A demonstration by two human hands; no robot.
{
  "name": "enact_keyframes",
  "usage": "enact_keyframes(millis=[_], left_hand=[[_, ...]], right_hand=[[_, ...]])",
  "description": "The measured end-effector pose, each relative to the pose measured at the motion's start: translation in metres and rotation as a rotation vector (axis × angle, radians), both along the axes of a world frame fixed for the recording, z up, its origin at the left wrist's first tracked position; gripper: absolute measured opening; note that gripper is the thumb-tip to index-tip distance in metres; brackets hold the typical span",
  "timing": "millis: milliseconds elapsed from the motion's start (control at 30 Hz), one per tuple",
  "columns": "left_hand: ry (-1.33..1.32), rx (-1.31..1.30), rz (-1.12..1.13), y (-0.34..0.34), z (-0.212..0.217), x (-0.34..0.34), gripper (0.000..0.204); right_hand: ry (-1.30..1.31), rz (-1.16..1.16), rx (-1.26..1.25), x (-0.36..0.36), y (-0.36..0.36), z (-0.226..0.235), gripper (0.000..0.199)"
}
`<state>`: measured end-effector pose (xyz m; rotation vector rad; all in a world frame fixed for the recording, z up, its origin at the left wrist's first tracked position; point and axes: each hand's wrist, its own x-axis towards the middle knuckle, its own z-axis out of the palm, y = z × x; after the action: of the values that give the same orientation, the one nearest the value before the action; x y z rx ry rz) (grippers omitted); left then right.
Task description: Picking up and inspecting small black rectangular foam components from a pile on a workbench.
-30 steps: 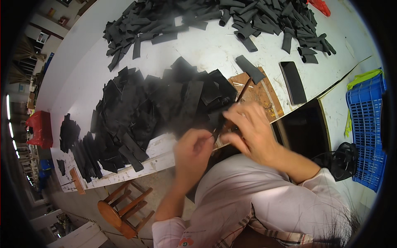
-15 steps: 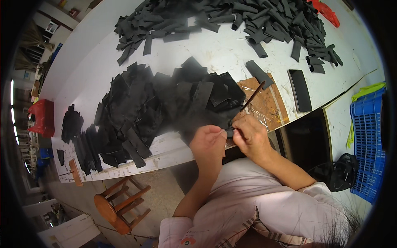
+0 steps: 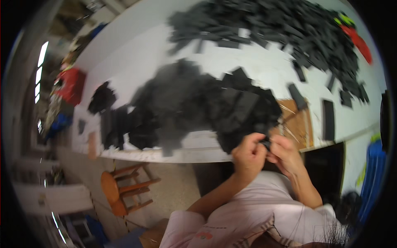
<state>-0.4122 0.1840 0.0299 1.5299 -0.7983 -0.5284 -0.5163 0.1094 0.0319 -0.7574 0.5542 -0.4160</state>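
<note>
My left hand [image 3: 248, 158] and my right hand [image 3: 288, 156] meet at the table's front edge. Pinched between their fingertips is a small black fabric piece [image 3: 265, 143], mostly covered by the fingers and blurred. Just beyond lies a large heap of flat black fabric pieces [image 3: 244, 113], spreading left. A brown board [image 3: 298, 124] with loose strands on it rests beyond my right hand. One dark fabric tube [image 3: 296, 96] lies at the board's far edge.
A big pile of dark tubes [image 3: 264, 25] covers the table's far side. The phone [image 3: 328, 120] lies right of the board. A red bag [image 3: 358, 43] is at far right, a blue crate [image 3: 371, 177] at right. The wooden stool [image 3: 111, 188] stands at lower left.
The view has shifted, so the table and my hands appear farther right. A thin brown stick that rose beside my right hand no longer shows clearly. Both hands stay together at the black piece.
</note>
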Motion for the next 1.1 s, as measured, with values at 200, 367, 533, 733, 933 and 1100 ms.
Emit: enact_keyframes(millis=[200,367,533,733,933,1100], left_hand=[[0.996,-0.232,-0.659,-0.003,0.016,0.014,0.032],[1.537,-0.284,-1.085,0.005,0.032,0.015,0.046],[0.241,-0.359,-0.411,-0.013,0.035,-0.009,0.033],[0.054,-0.369,-0.222,-0.034,0.056,-0.019,0.013],[1.080,-0.457,-0.719,-0.061,0.098,-0.008,0.013],[1.686,-0.438,-0.853,-0.080,0.086,0.008,0.014]], right_hand=[[0.069,-0.184,-0.138,-0.007,0.008,0.025,0.012],[-0.119,-0.144,-0.300,-0.012,0.003,0.012,0.034],[-0.179,-0.281,-0.562,-0.014,-0.010,0.027,0.024],[0.159,-0.386,-1.030,-0.022,-0.025,0.055,0.015],[0.048,-0.347,-0.842,-0.031,-0.067,0.081,0.021],[0.199,-0.618,-0.632,0.002,-0.061,0.090,0.021]])
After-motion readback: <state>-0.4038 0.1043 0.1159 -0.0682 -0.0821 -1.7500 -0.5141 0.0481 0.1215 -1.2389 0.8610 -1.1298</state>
